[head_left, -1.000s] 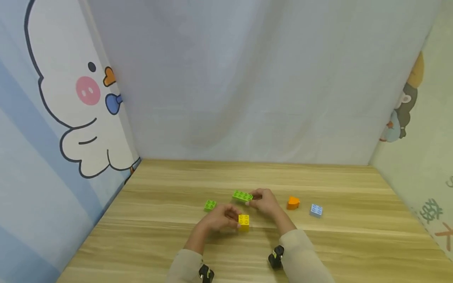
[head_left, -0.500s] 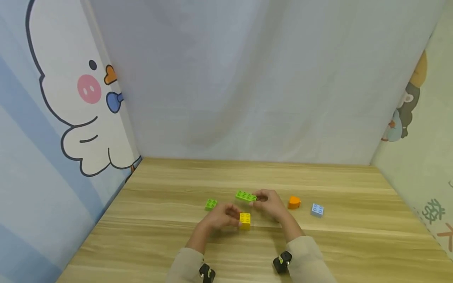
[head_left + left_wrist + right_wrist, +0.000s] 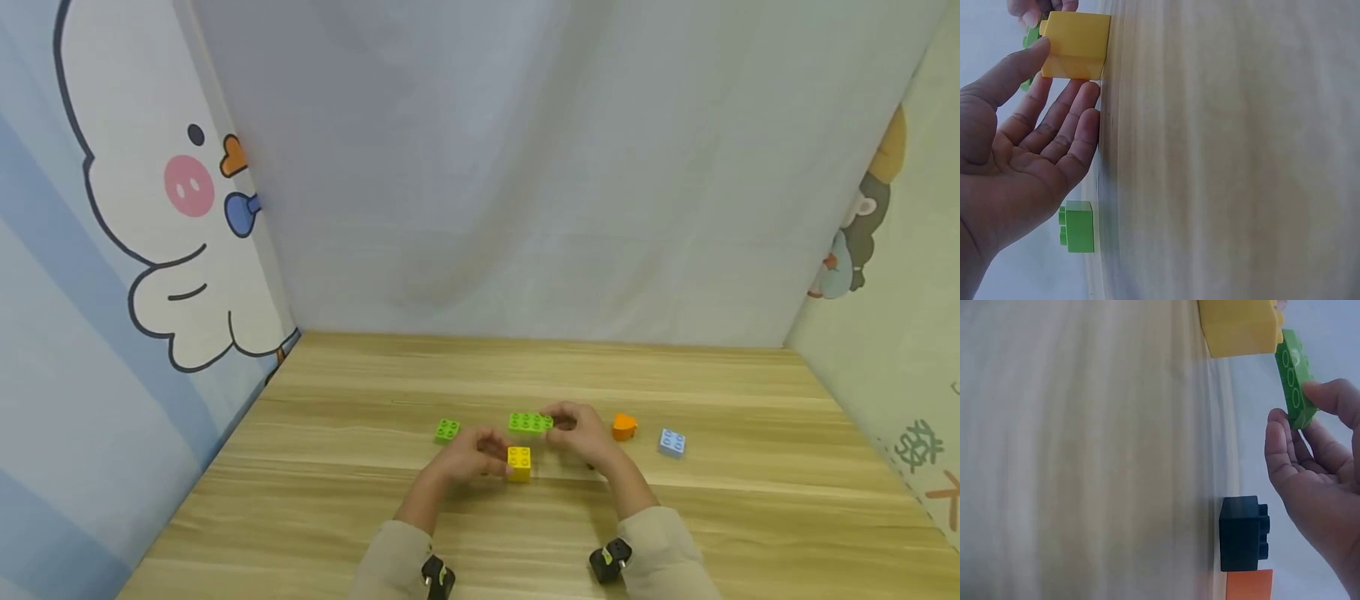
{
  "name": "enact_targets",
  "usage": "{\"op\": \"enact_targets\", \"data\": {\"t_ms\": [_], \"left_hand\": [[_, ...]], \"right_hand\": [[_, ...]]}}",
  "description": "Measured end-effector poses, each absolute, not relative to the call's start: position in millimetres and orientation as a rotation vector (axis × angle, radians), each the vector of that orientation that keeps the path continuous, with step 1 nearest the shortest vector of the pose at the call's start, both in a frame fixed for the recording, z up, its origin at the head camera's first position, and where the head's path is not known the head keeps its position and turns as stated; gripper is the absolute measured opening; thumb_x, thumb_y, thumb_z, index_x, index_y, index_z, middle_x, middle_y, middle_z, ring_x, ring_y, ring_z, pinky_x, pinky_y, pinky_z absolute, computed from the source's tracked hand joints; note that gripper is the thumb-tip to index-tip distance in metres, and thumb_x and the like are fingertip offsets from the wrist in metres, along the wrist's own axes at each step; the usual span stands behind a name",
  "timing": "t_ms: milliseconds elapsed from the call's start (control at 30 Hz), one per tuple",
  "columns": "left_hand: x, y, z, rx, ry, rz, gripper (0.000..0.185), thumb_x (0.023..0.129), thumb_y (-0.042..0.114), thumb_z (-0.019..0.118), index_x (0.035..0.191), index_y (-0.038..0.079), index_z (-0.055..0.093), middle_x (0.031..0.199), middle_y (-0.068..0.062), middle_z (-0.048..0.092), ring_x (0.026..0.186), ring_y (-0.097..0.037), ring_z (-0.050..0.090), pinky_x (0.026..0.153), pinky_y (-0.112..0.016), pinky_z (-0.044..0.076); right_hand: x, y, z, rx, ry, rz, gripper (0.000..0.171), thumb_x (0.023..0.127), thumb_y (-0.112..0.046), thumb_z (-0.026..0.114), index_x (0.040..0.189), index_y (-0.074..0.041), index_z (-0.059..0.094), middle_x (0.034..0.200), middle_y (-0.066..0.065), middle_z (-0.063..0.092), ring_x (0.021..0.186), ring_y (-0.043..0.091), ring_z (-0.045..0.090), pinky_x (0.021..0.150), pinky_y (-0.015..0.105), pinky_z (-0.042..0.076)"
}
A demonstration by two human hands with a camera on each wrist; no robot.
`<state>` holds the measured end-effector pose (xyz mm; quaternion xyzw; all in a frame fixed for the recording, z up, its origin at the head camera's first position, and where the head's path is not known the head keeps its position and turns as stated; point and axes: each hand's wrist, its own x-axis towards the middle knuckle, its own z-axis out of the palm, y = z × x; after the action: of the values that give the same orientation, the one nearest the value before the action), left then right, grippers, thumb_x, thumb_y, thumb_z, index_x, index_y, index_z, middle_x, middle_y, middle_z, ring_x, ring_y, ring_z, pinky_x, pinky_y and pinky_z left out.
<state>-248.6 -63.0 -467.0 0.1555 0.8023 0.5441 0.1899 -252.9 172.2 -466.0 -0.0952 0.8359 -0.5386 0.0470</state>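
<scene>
My left hand (image 3: 471,455) pinches a yellow building block (image 3: 519,463) between thumb and index finger. In the left wrist view the yellow block (image 3: 1075,44) stands on the tabletop, studs up, the other fingers loosely bent beside it. My right hand (image 3: 582,433) pinches the right end of a long, flat lime-green brick (image 3: 529,423). The right wrist view shows this green brick (image 3: 1294,378) held above the table, hollow underside visible, higher than the yellow block (image 3: 1239,328). A small green block (image 3: 447,430) sits just beyond my left hand.
To the right lie an orange piece (image 3: 623,427) and a light blue block (image 3: 672,443). A dark block (image 3: 1241,534) stands under the right hand, mostly hidden in the head view. A grey curtain (image 3: 525,208) hangs behind the wooden table (image 3: 360,375).
My right hand has moved right and slightly nearer, carrying the long green brick, which has turned level with the table's back edge. The left hand stays at the yellow block.
</scene>
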Motion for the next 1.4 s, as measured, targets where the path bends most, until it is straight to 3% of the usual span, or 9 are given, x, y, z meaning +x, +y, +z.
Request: {"op": "enact_targets", "data": {"t_ms": [267,600,933,1200,1400], "left_hand": [[-247.2,-59.0,-469.3,0.43,2.264,1.524,0.032,0.087,0.0,0.077,0.116,-0.006,0.066,0.108,-0.013,0.071,0.098,-0.02,0.065,0.084,-0.036,0.057],[-250.1,-56.6,-469.7,0.455,2.314,1.494,0.034,0.088,0.003,0.077,0.118,-0.007,0.065,0.115,-0.016,0.071,0.109,-0.029,0.066,0.097,-0.045,0.054],[-247.2,-56.6,-467.4,0.46,2.287,1.533,0.036,0.088,-0.001,0.076,0.121,-0.009,0.064,0.114,-0.018,0.071,0.106,-0.028,0.067,0.098,-0.045,0.054],[-247.3,-56.6,-467.6,0.478,2.281,1.524,0.031,0.088,-0.002,0.075,0.117,-0.007,0.064,0.113,-0.015,0.072,0.105,-0.026,0.067,0.1,-0.046,0.052],[-250.1,-55.5,-468.2,0.484,2.266,1.52,0.023,0.088,-0.003,0.075,0.109,-0.004,0.064,0.105,-0.01,0.072,0.095,-0.018,0.065,0.093,-0.039,0.054]], "right_hand": [[-249.9,179.7,-465.5,-0.339,2.477,-1.658,0.041,0.088,-0.003,0.074,0.126,0.012,0.064,0.114,0.02,0.071,0.095,0.021,0.062,0.081,0.029,0.051],[-247.7,178.3,-460.1,-0.334,2.461,-1.657,0.038,0.089,-0.004,0.075,0.124,0.01,0.067,0.111,0.016,0.073,0.095,0.018,0.064,0.082,0.03,0.052],[-243.7,181.1,-460.4,-0.463,2.396,-1.696,0.039,0.087,0.001,0.075,0.122,0.014,0.066,0.106,0.017,0.072,0.089,0.015,0.062,0.076,0.025,0.054],[-244.1,182.3,-466.5,-0.542,2.358,-1.676,0.041,0.089,0.002,0.074,0.126,0.015,0.063,0.113,0.022,0.071,0.096,0.019,0.064,0.08,0.024,0.054],[-244.6,181.5,-465.8,-0.573,2.359,-1.637,0.038,0.09,-0.002,0.075,0.124,0.012,0.067,0.118,0.025,0.071,0.101,0.018,0.066,0.086,0.024,0.054]]}}
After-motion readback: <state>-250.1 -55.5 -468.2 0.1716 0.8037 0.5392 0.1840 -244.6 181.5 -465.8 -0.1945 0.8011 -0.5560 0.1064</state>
